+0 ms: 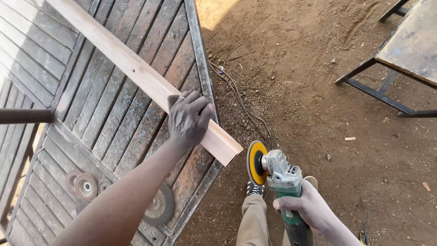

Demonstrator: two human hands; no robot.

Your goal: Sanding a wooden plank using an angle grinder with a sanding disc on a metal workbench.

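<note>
left hand (189,119) clamps wooden plank (136,73), long axis upper left to centre; right hand (307,206) grips angle grinder (277,175), disc just beside plank end.

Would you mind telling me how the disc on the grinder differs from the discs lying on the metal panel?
The grinder's disc is yellow-backed, mounted and on edge; the loose discs are grey-brown and flat on the metal panel. The right hand holds the grinder; nothing touches the loose discs. All are round.

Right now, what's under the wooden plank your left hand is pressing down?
The wooden plank lies across a ribbed metal panel, with the left hand on top. Its free end overhangs the dirt ground. The panel strip directly beneath the plank is covered.
</note>
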